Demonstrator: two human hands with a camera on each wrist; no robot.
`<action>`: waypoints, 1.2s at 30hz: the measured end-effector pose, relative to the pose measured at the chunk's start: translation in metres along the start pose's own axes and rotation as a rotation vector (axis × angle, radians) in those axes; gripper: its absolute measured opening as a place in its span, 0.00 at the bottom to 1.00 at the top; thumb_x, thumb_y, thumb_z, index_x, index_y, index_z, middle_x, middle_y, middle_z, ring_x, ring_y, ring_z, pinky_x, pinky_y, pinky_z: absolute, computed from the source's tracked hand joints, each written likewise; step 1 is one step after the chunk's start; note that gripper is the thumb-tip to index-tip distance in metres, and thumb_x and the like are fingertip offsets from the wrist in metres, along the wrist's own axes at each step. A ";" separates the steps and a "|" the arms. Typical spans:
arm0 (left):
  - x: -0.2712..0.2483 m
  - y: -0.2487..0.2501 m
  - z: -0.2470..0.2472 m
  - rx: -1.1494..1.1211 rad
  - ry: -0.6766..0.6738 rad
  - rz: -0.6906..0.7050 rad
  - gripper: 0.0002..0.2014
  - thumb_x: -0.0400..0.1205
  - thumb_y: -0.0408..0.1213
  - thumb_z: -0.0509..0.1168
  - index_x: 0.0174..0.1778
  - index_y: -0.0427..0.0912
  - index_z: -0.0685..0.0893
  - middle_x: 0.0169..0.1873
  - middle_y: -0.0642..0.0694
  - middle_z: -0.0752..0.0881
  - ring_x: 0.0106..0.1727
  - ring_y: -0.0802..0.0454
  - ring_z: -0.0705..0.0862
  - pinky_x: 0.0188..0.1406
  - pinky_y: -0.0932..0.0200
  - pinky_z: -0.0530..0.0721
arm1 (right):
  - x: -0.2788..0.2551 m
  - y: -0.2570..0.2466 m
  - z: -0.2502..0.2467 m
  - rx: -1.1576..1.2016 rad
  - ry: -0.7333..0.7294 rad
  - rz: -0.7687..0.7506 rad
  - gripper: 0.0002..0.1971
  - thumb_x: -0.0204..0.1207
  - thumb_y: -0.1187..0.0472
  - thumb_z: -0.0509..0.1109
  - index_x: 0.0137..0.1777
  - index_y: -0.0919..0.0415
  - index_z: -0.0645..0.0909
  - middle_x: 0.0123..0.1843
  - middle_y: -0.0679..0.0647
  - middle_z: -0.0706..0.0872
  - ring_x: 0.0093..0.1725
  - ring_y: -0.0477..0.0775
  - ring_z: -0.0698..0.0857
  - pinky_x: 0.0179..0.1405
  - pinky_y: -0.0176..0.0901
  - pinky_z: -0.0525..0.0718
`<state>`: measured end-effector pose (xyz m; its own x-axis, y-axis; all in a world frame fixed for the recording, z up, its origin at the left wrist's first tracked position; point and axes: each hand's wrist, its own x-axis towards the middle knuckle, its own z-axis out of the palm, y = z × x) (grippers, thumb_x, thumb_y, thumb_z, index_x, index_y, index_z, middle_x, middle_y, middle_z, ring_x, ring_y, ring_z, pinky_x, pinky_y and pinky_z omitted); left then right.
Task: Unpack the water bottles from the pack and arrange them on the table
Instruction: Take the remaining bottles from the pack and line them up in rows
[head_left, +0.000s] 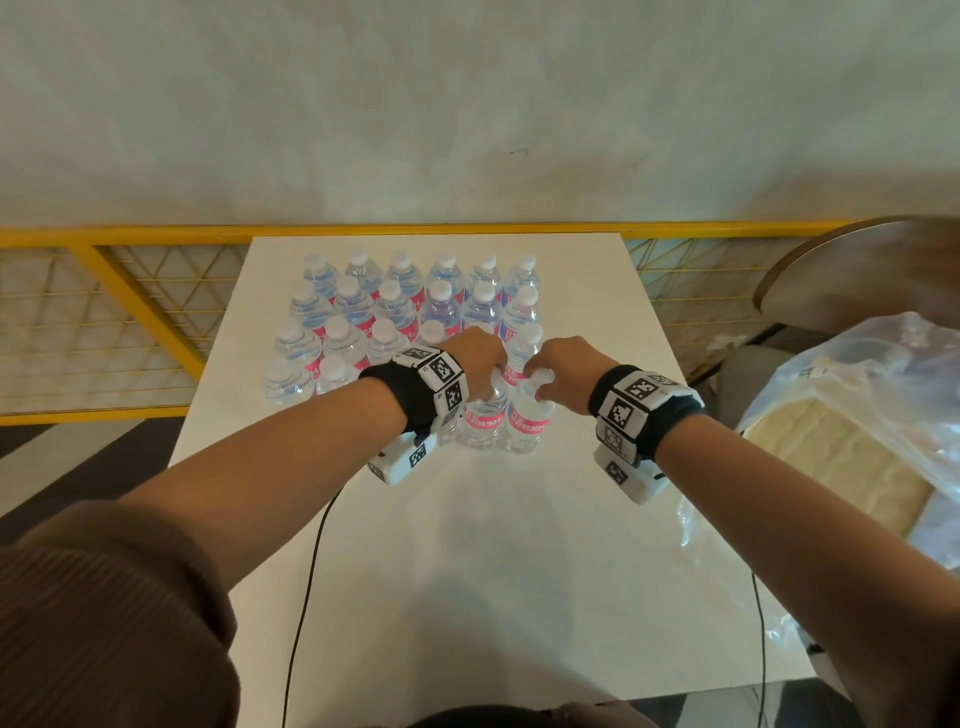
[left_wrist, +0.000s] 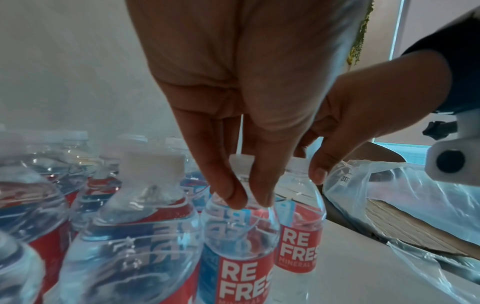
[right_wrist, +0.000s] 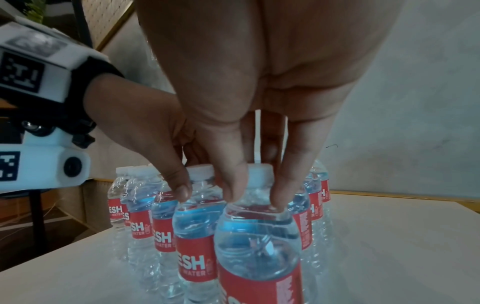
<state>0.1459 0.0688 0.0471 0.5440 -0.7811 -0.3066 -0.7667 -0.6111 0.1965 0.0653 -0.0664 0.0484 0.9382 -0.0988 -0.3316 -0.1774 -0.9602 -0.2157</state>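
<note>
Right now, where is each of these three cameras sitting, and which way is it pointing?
Head: worn on the head, looking forward and down at the table and rows of bottles; both forearms and hands show.
Left wrist: on the left wrist, looking along the left hand at its bottle; the right hand shows beside it.
Right wrist: on the right wrist, looking along the right hand at its bottle.
Shared: both wrist views show both held bottles standing side by side.

A yellow railing (head_left: 156, 236) with wire mesh panels runs behind the white table (head_left: 467, 545), against a pale wall (head_left: 467, 104). A round wooden tabletop (head_left: 872, 270) sits off to the right, and two thin black cables (head_left: 306, 597) trail over the near edge.
</note>
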 end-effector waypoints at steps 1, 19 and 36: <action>0.001 0.000 0.000 0.000 0.001 -0.003 0.15 0.78 0.34 0.67 0.60 0.36 0.85 0.56 0.39 0.87 0.58 0.42 0.85 0.55 0.56 0.80 | 0.001 0.001 0.000 -0.007 0.005 -0.013 0.19 0.78 0.62 0.68 0.69 0.55 0.79 0.67 0.57 0.79 0.68 0.58 0.76 0.65 0.42 0.73; 0.007 -0.002 0.004 -0.087 0.025 -0.023 0.14 0.78 0.35 0.68 0.59 0.35 0.86 0.55 0.38 0.87 0.57 0.41 0.85 0.49 0.61 0.75 | 0.014 0.003 0.013 -0.011 0.032 0.084 0.19 0.74 0.56 0.73 0.64 0.60 0.79 0.60 0.58 0.84 0.57 0.58 0.83 0.51 0.42 0.79; 0.003 -0.004 0.011 -0.034 0.072 -0.021 0.13 0.79 0.36 0.67 0.59 0.39 0.86 0.56 0.41 0.87 0.58 0.43 0.84 0.50 0.60 0.75 | 0.017 0.002 0.013 0.053 0.059 0.086 0.19 0.74 0.58 0.73 0.64 0.59 0.79 0.61 0.58 0.83 0.59 0.59 0.83 0.55 0.44 0.81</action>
<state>0.1473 0.0704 0.0354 0.5841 -0.7743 -0.2434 -0.7435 -0.6307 0.2222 0.0768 -0.0665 0.0305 0.9345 -0.1973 -0.2963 -0.2721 -0.9325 -0.2374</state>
